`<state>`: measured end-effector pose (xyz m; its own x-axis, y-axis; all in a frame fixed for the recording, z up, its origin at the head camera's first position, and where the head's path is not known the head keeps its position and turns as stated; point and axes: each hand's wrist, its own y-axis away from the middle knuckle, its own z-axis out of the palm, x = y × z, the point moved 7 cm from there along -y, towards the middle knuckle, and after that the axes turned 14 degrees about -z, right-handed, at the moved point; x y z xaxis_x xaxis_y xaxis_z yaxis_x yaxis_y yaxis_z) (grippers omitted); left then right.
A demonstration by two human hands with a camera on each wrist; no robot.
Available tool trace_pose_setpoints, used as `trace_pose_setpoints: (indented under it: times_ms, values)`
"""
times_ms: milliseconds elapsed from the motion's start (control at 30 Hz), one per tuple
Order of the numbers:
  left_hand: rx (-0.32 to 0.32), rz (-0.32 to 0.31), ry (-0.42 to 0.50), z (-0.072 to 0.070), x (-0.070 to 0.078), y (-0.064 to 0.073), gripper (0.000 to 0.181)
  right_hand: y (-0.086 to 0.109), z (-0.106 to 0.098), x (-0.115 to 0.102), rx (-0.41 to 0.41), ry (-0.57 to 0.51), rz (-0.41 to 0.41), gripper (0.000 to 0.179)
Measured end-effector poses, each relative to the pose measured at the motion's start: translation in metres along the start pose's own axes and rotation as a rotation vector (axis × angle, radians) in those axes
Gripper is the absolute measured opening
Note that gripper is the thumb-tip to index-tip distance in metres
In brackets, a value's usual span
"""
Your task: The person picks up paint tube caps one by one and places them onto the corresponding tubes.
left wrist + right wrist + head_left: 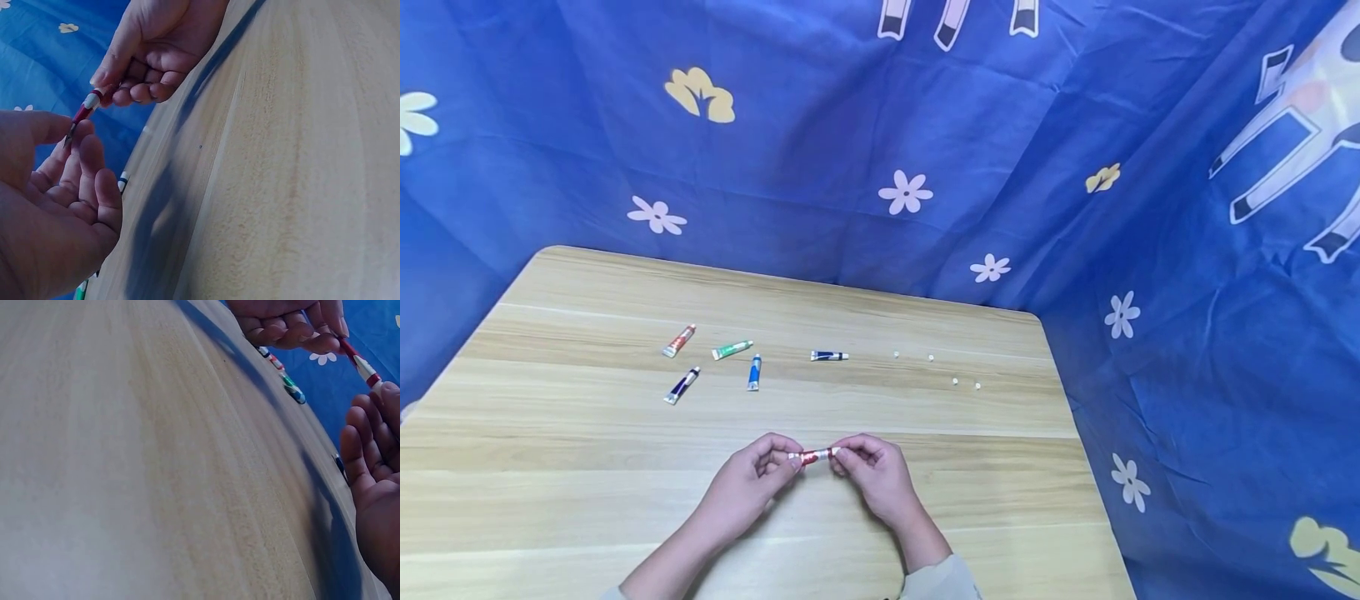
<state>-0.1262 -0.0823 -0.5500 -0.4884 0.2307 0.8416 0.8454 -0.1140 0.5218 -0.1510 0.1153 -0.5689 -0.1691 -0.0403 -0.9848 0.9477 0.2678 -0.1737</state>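
Note:
A small red and white paint tube (815,456) is held level between both hands over the near part of the table. My left hand (748,483) pinches its flat, crimped end between thumb and forefinger. At the other end, the thumb and fingers of my right hand (882,479) grip the tube's white tip, which they mostly cover. In the left wrist view the tube (81,115) slants between the two hands, and the remaining left fingers are loosely bent beneath it. The right wrist view shows a dark red band on the tube (359,359) near the right thumb.
Farther back on the wooden table (587,467) lie a red tube (680,341), a green tube (732,350), a blue tube (755,372) and two dark blue tubes (682,386). Several tiny white caps (931,358) are scattered at the back right. A blue patterned cloth (820,167) hangs behind.

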Motion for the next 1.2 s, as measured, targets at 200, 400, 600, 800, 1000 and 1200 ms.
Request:
trace_pose_setpoints:
  times_ms: [200, 400, 600, 800, 1000, 1200]
  values:
    - [0.006, 0.005, -0.017, 0.0003, 0.0014, 0.0009, 0.026, 0.0021, 0.0010, 0.0019, 0.009, 0.037, 0.029, 0.028]
    - [0.036, 0.044, -0.059, 0.0006, 0.0048, 0.0008, 0.025, 0.0037, 0.0038, 0.0030, -0.008, 0.052, 0.062, 0.033]
    - [0.053, 0.051, -0.091, 0.0004, 0.0039, 0.0005, 0.025, 0.0047, 0.0046, 0.0045, -0.003, 0.082, 0.085, 0.037]
    - [0.067, 0.054, -0.118, 0.0007, 0.0050, 0.0015, 0.024, 0.0050, 0.0045, 0.0057, -0.001, 0.107, 0.071, 0.039]
    - [0.084, 0.058, -0.144, 0.0012, 0.0060, 0.0028, 0.021, 0.0053, 0.0053, 0.0035, -0.019, 0.140, 0.044, 0.043]
    - [0.111, 0.076, -0.177, 0.0008, 0.0085, 0.0048, 0.020, 0.0049, 0.0058, 0.0037, -0.036, 0.157, 0.024, 0.044]
